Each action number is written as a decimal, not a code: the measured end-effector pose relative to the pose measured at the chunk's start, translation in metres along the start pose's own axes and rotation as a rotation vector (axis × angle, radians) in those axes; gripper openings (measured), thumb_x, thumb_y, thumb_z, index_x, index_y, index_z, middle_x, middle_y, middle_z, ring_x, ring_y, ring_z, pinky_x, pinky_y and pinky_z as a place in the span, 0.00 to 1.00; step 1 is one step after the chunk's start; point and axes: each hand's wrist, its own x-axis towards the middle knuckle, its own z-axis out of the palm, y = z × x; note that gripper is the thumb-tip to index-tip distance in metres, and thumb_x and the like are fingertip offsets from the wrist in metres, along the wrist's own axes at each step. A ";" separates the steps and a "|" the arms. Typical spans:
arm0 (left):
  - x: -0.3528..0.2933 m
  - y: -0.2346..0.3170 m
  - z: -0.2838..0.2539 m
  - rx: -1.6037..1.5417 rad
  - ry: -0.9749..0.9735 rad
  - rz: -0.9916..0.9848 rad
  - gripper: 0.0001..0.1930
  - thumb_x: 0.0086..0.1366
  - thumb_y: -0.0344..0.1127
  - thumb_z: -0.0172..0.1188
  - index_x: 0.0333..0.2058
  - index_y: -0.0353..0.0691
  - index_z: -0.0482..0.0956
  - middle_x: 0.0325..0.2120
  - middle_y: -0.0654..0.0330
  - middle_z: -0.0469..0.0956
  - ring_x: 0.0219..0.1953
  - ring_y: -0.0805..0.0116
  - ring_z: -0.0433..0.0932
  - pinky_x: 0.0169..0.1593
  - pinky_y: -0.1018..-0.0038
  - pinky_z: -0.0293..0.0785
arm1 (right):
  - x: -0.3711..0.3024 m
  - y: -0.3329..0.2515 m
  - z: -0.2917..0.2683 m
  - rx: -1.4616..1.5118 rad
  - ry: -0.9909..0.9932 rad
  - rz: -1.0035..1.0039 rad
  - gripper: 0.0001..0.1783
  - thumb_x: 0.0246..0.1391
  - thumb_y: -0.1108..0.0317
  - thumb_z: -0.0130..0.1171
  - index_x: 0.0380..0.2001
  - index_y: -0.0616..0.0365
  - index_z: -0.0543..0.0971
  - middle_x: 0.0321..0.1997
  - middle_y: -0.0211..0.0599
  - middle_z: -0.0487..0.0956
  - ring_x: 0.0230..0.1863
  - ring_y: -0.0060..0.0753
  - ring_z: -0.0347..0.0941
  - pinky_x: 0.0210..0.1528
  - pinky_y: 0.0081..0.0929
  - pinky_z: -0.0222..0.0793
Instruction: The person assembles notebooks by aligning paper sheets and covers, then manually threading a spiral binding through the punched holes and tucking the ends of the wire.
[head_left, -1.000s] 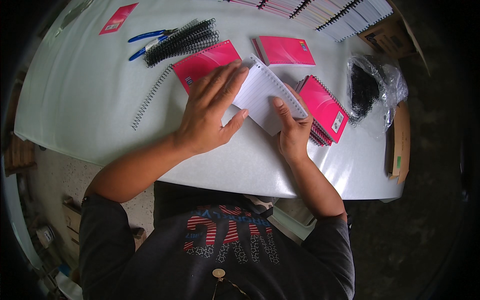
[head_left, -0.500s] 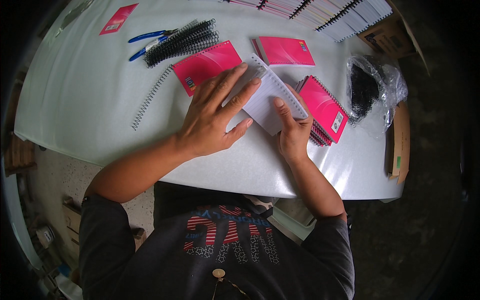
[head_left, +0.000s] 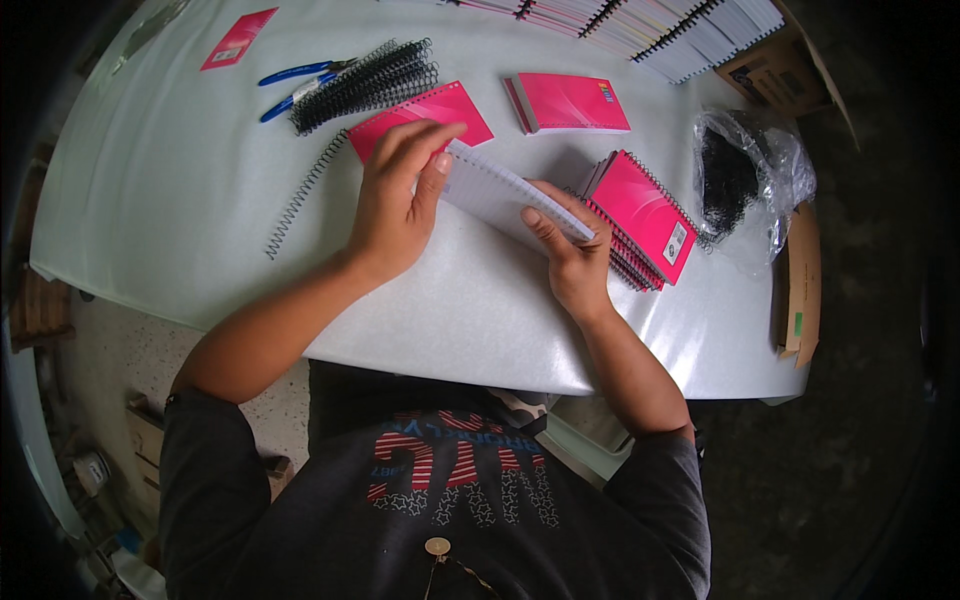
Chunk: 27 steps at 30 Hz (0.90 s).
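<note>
on my feed, right: crinkled clear plastic bag (head_left: 791,180) holding black coils (head_left: 728,182); left hand (head_left: 395,210), right hand (head_left: 577,265) pinching opposite ends of punched paper block (head_left: 492,196).

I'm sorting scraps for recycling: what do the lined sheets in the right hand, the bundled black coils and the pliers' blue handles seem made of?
Lined sheets: matte paper, judging by the ruled white face and punched edge.
Black coils: plastic or coated wire; the thin, dark loops leave it open.
Blue handles: probably smooth plastic or rubber, given their even colour.
</note>
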 end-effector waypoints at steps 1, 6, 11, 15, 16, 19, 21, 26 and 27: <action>0.000 -0.002 -0.002 -0.066 -0.092 -0.086 0.15 0.68 0.35 0.46 0.49 0.34 0.69 0.40 0.56 0.73 0.41 0.69 0.71 0.45 0.75 0.66 | 0.000 -0.002 0.000 0.018 -0.018 0.045 0.14 0.52 0.70 0.60 0.43 0.60 0.77 0.37 0.29 0.78 0.38 0.18 0.69 0.43 0.16 0.64; -0.002 -0.002 0.001 -0.244 -0.162 -0.234 0.13 0.69 0.34 0.45 0.45 0.34 0.73 0.32 0.61 0.75 0.35 0.77 0.69 0.40 0.81 0.66 | 0.001 -0.001 0.000 0.011 -0.032 0.045 0.14 0.52 0.70 0.60 0.43 0.60 0.78 0.37 0.28 0.77 0.38 0.17 0.69 0.42 0.16 0.64; 0.002 -0.002 -0.005 -0.306 -0.205 -0.298 0.11 0.67 0.34 0.47 0.42 0.34 0.74 0.31 0.63 0.75 0.32 0.79 0.69 0.38 0.81 0.66 | 0.002 -0.001 0.002 0.034 -0.030 0.028 0.14 0.52 0.71 0.60 0.44 0.60 0.77 0.37 0.28 0.77 0.38 0.17 0.69 0.42 0.15 0.63; 0.028 -0.017 -0.040 0.121 0.070 -0.120 0.10 0.64 0.33 0.51 0.41 0.37 0.75 0.31 0.60 0.76 0.32 0.72 0.73 0.38 0.77 0.68 | 0.002 0.001 0.000 -0.006 -0.010 0.010 0.14 0.53 0.71 0.59 0.44 0.60 0.77 0.37 0.28 0.77 0.38 0.16 0.68 0.43 0.15 0.63; 0.030 -0.021 -0.052 0.258 0.098 -0.173 0.10 0.64 0.34 0.52 0.40 0.38 0.75 0.31 0.59 0.76 0.33 0.68 0.75 0.39 0.74 0.69 | 0.001 0.002 -0.001 0.013 0.001 0.021 0.14 0.53 0.71 0.59 0.44 0.60 0.77 0.37 0.28 0.77 0.38 0.16 0.68 0.43 0.15 0.63; 0.009 -0.030 -0.089 0.903 -0.218 -0.322 0.11 0.63 0.37 0.53 0.42 0.40 0.74 0.32 0.55 0.76 0.37 0.58 0.75 0.41 0.68 0.69 | 0.003 0.002 0.001 0.051 0.021 -0.006 0.14 0.53 0.70 0.59 0.44 0.60 0.77 0.37 0.27 0.77 0.38 0.16 0.68 0.43 0.15 0.63; -0.007 -0.032 -0.093 0.924 -0.266 -0.388 0.12 0.63 0.38 0.52 0.42 0.39 0.73 0.33 0.54 0.75 0.39 0.55 0.75 0.42 0.66 0.69 | 0.003 0.002 0.003 0.070 0.024 -0.043 0.14 0.53 0.70 0.59 0.44 0.60 0.76 0.37 0.27 0.77 0.38 0.16 0.68 0.43 0.15 0.63; -0.012 -0.040 -0.092 0.621 -0.139 -0.517 0.12 0.62 0.40 0.53 0.38 0.38 0.71 0.31 0.54 0.76 0.33 0.55 0.76 0.39 0.61 0.70 | 0.001 0.002 0.002 0.094 0.038 0.024 0.14 0.52 0.70 0.60 0.42 0.60 0.77 0.38 0.27 0.77 0.39 0.16 0.69 0.44 0.15 0.63; -0.008 -0.031 -0.087 0.390 -0.102 -0.506 0.13 0.62 0.41 0.53 0.40 0.39 0.70 0.30 0.52 0.77 0.33 0.53 0.76 0.39 0.60 0.70 | 0.001 0.002 0.002 0.097 0.037 0.024 0.14 0.52 0.70 0.60 0.42 0.60 0.77 0.38 0.27 0.77 0.39 0.16 0.69 0.44 0.15 0.63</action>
